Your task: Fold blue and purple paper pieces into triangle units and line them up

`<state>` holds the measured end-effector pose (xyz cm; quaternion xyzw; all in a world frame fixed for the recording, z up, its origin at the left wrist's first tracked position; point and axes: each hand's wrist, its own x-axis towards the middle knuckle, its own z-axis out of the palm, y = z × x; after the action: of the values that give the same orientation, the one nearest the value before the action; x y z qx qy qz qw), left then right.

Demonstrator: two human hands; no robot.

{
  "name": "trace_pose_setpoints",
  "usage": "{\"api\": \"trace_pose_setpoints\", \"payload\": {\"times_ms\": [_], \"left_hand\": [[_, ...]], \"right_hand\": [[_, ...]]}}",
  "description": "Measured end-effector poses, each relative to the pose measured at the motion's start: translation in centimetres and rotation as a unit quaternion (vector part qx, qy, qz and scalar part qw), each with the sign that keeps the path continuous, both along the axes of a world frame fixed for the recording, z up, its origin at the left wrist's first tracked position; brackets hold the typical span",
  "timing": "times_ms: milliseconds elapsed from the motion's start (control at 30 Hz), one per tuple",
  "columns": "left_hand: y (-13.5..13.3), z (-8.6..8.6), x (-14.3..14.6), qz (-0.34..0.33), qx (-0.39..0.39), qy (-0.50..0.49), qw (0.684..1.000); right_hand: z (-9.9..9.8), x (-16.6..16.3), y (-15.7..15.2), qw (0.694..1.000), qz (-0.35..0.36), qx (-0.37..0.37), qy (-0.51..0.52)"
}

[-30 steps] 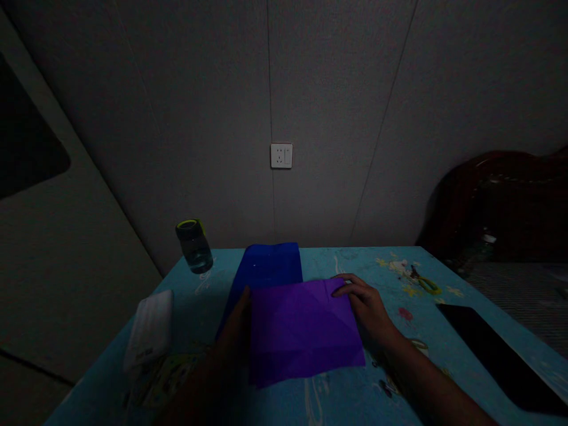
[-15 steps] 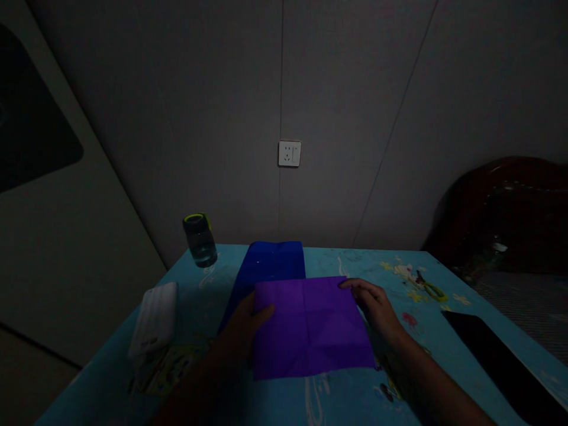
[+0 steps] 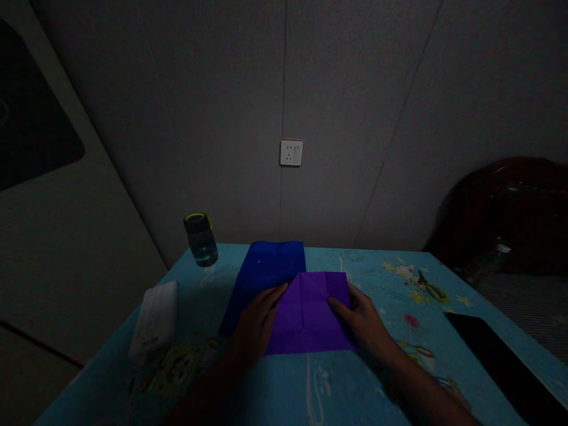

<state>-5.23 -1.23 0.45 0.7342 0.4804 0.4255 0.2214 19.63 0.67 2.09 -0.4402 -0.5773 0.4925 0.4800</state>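
Note:
A sheet of purple paper (image 3: 306, 316) with fold creases lies low over the table, its upper left corner slanting inward. My left hand (image 3: 260, 322) is at the paper's left edge, fingers reaching up along the slant and closed on it. On the right edge, my right hand (image 3: 359, 319) pinches the paper, thumb on top and the other fingers partly hidden behind it. Farther back and to the left, a blue sheet (image 3: 266, 266) lies on the table, partly covered by the purple paper and my left hand.
A blue patterned cloth covers the table (image 3: 319, 390). At left are a water bottle (image 3: 201, 239) and a white power bank-like block (image 3: 155, 316). Scissors with yellow-green handles (image 3: 435, 291) and a flat black object (image 3: 501, 361) lie right. Behind stands a wall with a socket (image 3: 291, 152).
The purple paper's left and right sides have drawn inward, and it looks narrower, with a slanted upper left corner. My left hand has moved up its edge; the right thumb now lies on top.

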Motion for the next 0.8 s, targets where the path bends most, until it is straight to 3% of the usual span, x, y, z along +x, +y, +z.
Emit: {"api": "trace_pose_setpoints", "payload": {"times_ms": [133,267,367,533,800], "left_hand": [[0.8,-2.0,0.1,-0.005,0.068,0.153,0.986],[1.2,-2.7,0.3,-0.021,0.131,0.278,0.951],[1.1,-2.3,0.6,-0.036,0.151,0.341,0.927],[0.1,-1.1,0.7,-0.1,0.15,0.359,0.916],[-1.1,-0.4,-0.1,-0.18,0.085,0.311,0.929]], "right_hand": [[-0.9,0.2,-0.1,0.978,0.019,0.134,-0.157],[-2.0,0.2,-0.1,0.902,0.096,0.274,-0.32],[-2.7,-0.1,-0.2,0.84,0.104,0.338,-0.412],[-2.8,-0.8,-0.6,0.78,0.12,0.353,-0.502],[0.3,-0.4,-1.8,0.775,0.216,0.316,-0.503]]}}
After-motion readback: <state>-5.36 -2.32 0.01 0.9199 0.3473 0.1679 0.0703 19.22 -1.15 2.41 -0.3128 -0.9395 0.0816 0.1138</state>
